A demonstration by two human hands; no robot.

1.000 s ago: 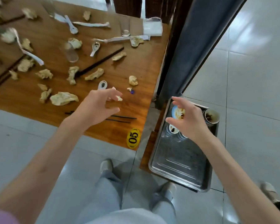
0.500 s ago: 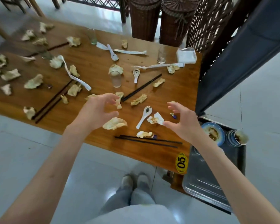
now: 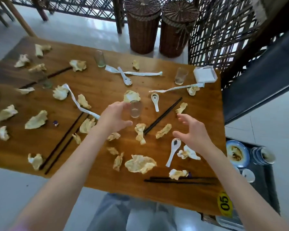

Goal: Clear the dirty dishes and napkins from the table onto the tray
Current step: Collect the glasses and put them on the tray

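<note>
The wooden table [image 3: 97,87] is strewn with crumpled used napkins, white spoons, dark chopsticks and clear glasses. My left hand [image 3: 113,117] hovers with spread fingers just left of a small clear glass [image 3: 135,109], apart from it and holding nothing. My right hand [image 3: 193,130] is open above the table, over a white spoon [image 3: 173,150] and a crumpled napkin [image 3: 188,153]. The metal tray [image 3: 264,179] sits low at the right, holding a dirty blue-rimmed plate [image 3: 237,154], stacked cups [image 3: 264,155] and small dishes.
Two wicker baskets [image 3: 143,25] and a lattice screen stand behind the table. A dark panel [image 3: 260,77] rises to the right. A napkin box [image 3: 204,75] sits at the far right corner. A yellow "05" sticker [image 3: 224,205] marks the near corner. My legs are below.
The view has swung from the tray to the table. Both hands moved forward over the table; the left one has come up beside the small glass.
</note>
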